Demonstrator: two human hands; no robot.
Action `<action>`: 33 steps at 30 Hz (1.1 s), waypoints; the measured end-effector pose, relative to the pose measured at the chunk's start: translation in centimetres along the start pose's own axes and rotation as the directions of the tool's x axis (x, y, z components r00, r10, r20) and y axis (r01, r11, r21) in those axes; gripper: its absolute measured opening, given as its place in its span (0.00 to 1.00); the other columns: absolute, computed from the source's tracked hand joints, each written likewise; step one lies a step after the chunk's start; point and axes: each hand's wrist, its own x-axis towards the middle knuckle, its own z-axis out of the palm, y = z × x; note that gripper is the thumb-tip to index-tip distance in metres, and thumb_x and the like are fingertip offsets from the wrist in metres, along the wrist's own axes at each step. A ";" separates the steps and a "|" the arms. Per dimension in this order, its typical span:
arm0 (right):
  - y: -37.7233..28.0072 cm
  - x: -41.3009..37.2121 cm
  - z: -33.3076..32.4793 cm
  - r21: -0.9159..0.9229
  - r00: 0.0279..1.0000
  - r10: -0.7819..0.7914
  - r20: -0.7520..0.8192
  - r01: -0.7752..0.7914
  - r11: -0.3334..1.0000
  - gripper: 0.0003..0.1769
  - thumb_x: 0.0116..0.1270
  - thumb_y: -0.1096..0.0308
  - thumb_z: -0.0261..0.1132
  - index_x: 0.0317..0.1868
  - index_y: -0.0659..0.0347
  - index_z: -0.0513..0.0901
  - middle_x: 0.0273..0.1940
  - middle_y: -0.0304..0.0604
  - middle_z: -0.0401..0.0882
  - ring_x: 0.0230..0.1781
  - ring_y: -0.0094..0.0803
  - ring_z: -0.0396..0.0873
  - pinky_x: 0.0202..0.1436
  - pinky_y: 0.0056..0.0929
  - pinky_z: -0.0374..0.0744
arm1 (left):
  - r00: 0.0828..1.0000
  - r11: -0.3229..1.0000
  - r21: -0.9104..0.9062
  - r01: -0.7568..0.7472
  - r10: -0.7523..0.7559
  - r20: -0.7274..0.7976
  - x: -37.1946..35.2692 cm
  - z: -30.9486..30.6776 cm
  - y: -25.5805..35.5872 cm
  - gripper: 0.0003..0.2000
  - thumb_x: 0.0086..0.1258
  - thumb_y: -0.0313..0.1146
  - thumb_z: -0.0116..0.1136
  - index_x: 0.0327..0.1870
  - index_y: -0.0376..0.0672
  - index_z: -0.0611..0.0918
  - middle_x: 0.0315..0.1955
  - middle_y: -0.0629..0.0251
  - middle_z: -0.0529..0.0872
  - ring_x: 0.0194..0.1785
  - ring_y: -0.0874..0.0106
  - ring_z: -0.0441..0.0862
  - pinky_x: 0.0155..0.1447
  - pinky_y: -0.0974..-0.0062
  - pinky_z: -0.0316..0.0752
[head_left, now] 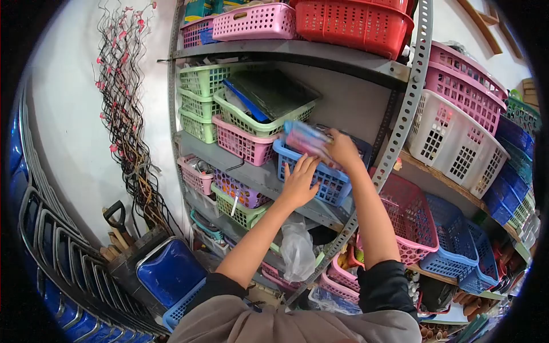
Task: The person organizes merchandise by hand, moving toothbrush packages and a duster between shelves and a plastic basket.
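Observation:
My right hand (343,150) is closed on a pink-and-blue packet (306,139), smeared by motion, over the left part of a blue plastic basket (326,186). At the front of that basket is my left hand (299,184), its fingers stretched out and spread against the rim, with nothing gripped in it. The blue basket sits on a grey metal shelf (251,166) by the upright post. Beside it stands a pink basket (243,143), and a green basket (269,126) rests on top of that one, bearing dark flat packages (274,91).
A perforated metal post (409,108) rises just right of my right arm. Red and pink baskets (351,26) fill the shelf above. A clear plastic bag (297,251) hangs below my hands. Stacked blue chairs (63,246) stand at left, near twisted decorative branches (123,86).

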 end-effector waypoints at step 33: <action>1.6 -1.6 4.2 0.028 0.989 0.106 -0.099 -0.104 0.994 0.15 0.58 0.71 0.61 0.48 0.53 0.81 0.44 0.50 0.84 0.49 0.49 0.80 0.53 0.46 0.74 | 0.998 0.999 -0.032 -0.030 0.028 -0.060 -0.4 0.7 -0.3 0.33 0.62 0.32 0.59 0.70 0.49 0.63 0.70 0.64 0.62 0.76 0.59 0.51 0.74 0.42 0.47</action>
